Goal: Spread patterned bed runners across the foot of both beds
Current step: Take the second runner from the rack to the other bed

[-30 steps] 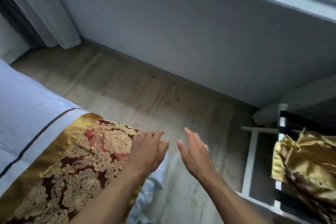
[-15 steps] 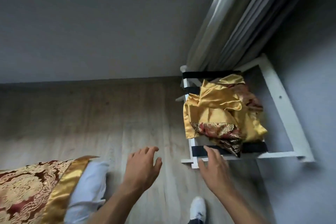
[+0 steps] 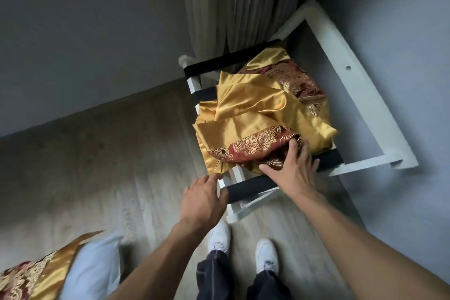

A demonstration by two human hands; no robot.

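Bed runner (image 3: 255, 109), gold satin with a red patterned face, lay crumpled on the black straps (image 3: 250, 189) of the white folding rack (image 3: 360, 95). It filled most of the rack from its far edge to its near edge. One gold corner hung over the rack's near left corner. My right hand (image 3: 292, 173) was at the rack's near edge, on the runner's nearest red fold. Its fingers were spread over the top and its thumb lay against the cloth below, touching it but not closed round it. My left hand (image 3: 202, 202) hovered open with loose fingers at the near left corner, just beside the hanging gold corner and holding nothing. Behind the rack hung a curtain (image 3: 231, 7). A second runner (image 3: 31, 275) lay over the white sheet (image 3: 92, 268) of a bed, well apart from both hands. My white shoes (image 3: 220, 238) stood on the wooden floor (image 3: 97, 165) just before the rack.
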